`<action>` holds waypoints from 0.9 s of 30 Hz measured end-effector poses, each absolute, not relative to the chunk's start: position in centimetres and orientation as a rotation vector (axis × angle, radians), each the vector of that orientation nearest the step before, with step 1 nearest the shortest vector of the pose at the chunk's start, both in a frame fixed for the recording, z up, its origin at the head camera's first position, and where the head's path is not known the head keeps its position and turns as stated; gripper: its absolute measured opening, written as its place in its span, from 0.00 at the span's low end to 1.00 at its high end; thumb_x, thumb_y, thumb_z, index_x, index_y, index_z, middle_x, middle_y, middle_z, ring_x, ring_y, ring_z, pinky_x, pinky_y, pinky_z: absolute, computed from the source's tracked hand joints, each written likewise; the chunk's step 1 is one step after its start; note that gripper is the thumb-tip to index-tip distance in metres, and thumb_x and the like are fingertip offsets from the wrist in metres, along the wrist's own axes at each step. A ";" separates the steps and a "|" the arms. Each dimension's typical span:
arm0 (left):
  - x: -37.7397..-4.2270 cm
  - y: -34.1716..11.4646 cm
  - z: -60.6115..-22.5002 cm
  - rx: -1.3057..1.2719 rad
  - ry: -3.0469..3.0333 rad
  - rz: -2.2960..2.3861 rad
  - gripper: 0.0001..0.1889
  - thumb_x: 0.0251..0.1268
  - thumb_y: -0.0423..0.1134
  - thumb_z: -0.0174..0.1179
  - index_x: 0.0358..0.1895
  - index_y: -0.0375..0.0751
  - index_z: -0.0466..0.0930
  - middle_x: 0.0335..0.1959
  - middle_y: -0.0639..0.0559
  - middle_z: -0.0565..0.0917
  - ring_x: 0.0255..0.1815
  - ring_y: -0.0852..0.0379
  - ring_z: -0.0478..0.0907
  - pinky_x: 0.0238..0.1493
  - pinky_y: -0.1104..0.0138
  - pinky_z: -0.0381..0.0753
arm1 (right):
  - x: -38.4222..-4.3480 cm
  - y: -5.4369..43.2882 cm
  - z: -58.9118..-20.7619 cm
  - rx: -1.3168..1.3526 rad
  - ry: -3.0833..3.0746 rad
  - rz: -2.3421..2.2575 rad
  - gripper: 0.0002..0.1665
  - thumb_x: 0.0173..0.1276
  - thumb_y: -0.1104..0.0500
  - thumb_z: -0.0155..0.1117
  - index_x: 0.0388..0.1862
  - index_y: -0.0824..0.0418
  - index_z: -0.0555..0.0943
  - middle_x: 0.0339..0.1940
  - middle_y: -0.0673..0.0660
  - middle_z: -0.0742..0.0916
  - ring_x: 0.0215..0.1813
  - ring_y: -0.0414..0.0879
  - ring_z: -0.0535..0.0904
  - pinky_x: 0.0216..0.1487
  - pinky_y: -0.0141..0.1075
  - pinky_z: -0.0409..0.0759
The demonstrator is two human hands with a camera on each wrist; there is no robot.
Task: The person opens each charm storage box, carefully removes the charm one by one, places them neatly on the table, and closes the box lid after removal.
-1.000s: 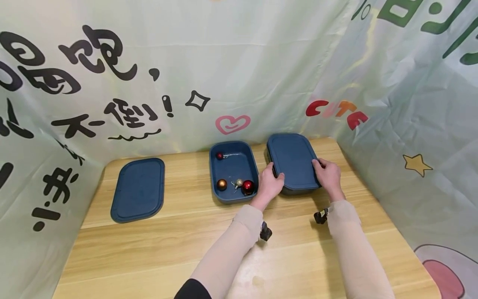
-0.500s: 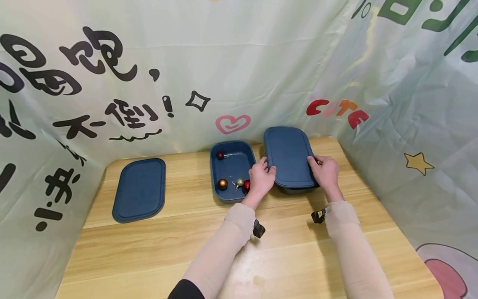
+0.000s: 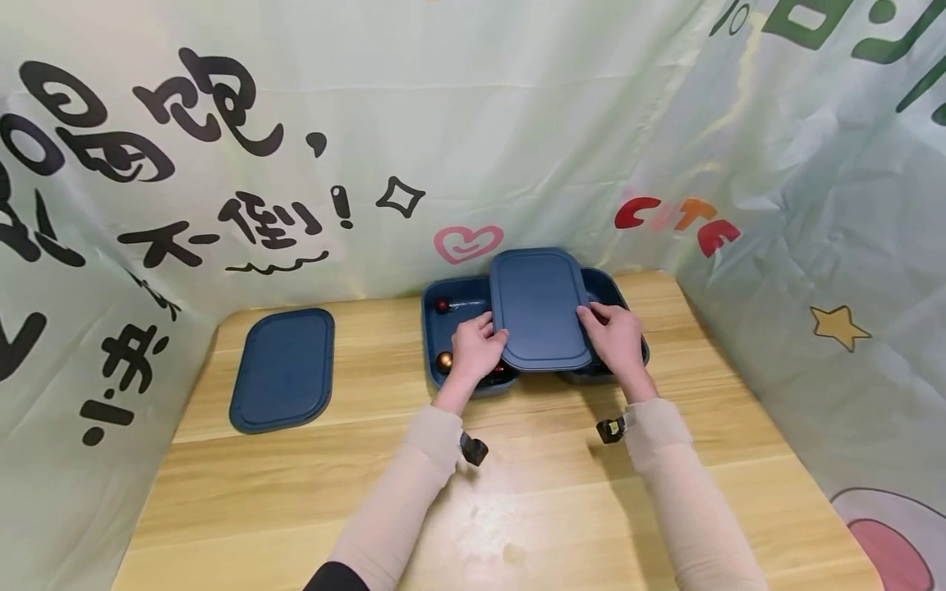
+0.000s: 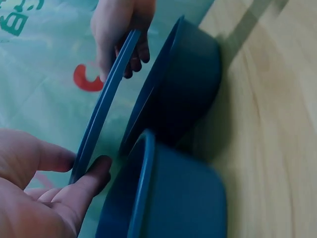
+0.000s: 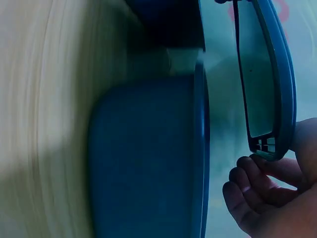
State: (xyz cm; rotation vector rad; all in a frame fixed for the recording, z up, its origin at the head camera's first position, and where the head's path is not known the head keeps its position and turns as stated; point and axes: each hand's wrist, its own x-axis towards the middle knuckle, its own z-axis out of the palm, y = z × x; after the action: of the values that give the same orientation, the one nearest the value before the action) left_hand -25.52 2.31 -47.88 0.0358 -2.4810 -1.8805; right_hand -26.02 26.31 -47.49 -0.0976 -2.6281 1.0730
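A blue lid (image 3: pixel 541 308) hangs above the gap between two blue boxes, pinched at its two long edges. My left hand (image 3: pixel 475 353) grips the left edge, with thumb and finger on either side of it in the left wrist view. The lid's right edge is pinched by my right hand (image 3: pixel 615 338). Under the left hand stands the left box (image 3: pixel 458 290), holding a small red ball (image 3: pixel 442 304) and a copper ball (image 3: pixel 444 362); its other contents are mostly hidden. The right box (image 3: pixel 602 283) is uncovered, partly behind the lid and right hand.
A second blue lid (image 3: pixel 283 369) lies flat on the wooden table (image 3: pixel 296 501) at the left. A printed cloth (image 3: pixel 384 107) rises right behind the boxes and along both sides of the table.
The lid has come up off the right box and moved left with both hands, now partly over the left box. The right box's inside has come into view.
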 end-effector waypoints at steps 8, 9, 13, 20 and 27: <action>-25.2 -1.3 -47.2 0.032 -2.527 -1.871 0.28 0.72 0.34 0.66 0.73 0.29 0.75 0.58 0.35 0.87 0.62 0.46 0.86 0.62 0.56 0.85 | -26.3 23.6 -47.6 -0.006 -2.624 1.059 0.26 0.79 0.51 0.65 0.63 0.69 0.85 0.54 0.73 0.89 0.56 0.67 0.86 0.61 0.58 0.82; -25.2 -1.7 -47.1 0.028 -2.526 -1.878 0.28 0.72 0.34 0.66 0.73 0.29 0.74 0.59 0.34 0.87 0.62 0.46 0.86 0.62 0.56 0.85 | -26.3 23.3 -47.6 -0.003 -2.621 1.067 0.26 0.78 0.51 0.65 0.63 0.69 0.85 0.54 0.73 0.89 0.55 0.67 0.86 0.61 0.58 0.82; -24.9 -3.1 -47.0 0.046 -2.523 -1.906 0.28 0.72 0.33 0.65 0.73 0.27 0.74 0.60 0.33 0.86 0.63 0.44 0.85 0.63 0.56 0.84 | -26.0 22.0 -47.2 0.004 -2.616 1.085 0.25 0.77 0.50 0.67 0.62 0.68 0.86 0.56 0.71 0.89 0.60 0.67 0.85 0.67 0.58 0.78; -24.4 -5.8 -47.5 0.093 -2.558 -1.885 0.28 0.73 0.33 0.63 0.73 0.27 0.73 0.62 0.33 0.85 0.66 0.43 0.83 0.65 0.53 0.83 | -25.5 19.8 -46.5 0.073 -2.563 1.175 0.22 0.76 0.53 0.68 0.59 0.66 0.88 0.52 0.67 0.92 0.54 0.63 0.89 0.59 0.55 0.83; -24.2 -7.8 -48.0 0.137 -2.547 -1.928 0.29 0.74 0.32 0.62 0.75 0.27 0.71 0.64 0.31 0.83 0.69 0.42 0.81 0.67 0.53 0.81 | -25.0 17.7 -45.4 0.139 -2.531 1.271 0.24 0.77 0.50 0.67 0.63 0.64 0.87 0.53 0.66 0.92 0.51 0.59 0.90 0.53 0.53 0.87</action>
State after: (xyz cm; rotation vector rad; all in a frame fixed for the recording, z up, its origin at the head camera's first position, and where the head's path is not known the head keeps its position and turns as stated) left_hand -24.17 -7.80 -47.98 0.1365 -2.5472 -1.9281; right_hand -25.02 17.66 -45.38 0.1387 -2.5312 1.2709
